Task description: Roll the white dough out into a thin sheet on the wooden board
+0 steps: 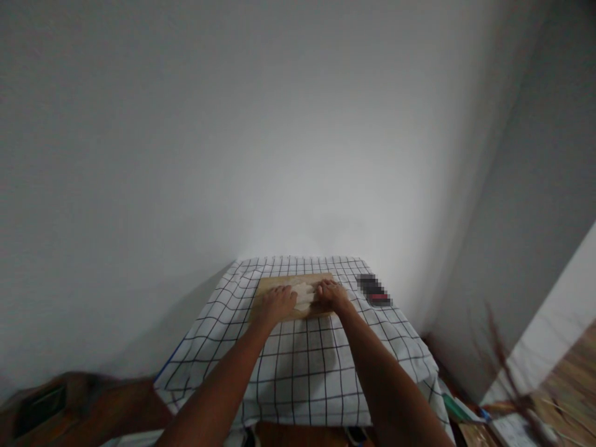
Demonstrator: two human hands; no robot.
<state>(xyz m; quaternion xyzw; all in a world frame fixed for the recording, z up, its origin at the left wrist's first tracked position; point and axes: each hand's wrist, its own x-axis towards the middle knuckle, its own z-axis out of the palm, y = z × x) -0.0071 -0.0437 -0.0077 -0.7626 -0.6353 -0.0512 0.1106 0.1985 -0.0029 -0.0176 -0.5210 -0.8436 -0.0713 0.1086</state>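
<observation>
A pale, uneven piece that looks like dough (304,295) lies on a wooden board (270,283). My left hand (280,300) rests on its left side, fingers stretched out and lying flat. On the opposite side, my right hand (331,292) has its fingers curled in at the edge of the pale dough. Both palms face down, so the parts of the dough and board beneath them are hidden. The two hands are apart, with the middle of the dough showing between them.
A white cloth with dark checks (302,360) covers the table. A dark, pixelated object with a red patch (374,290) lies right of the board. A pale wall (298,155) stands behind the table. Blurred thin twigs (500,347) and assorted items show at lower right.
</observation>
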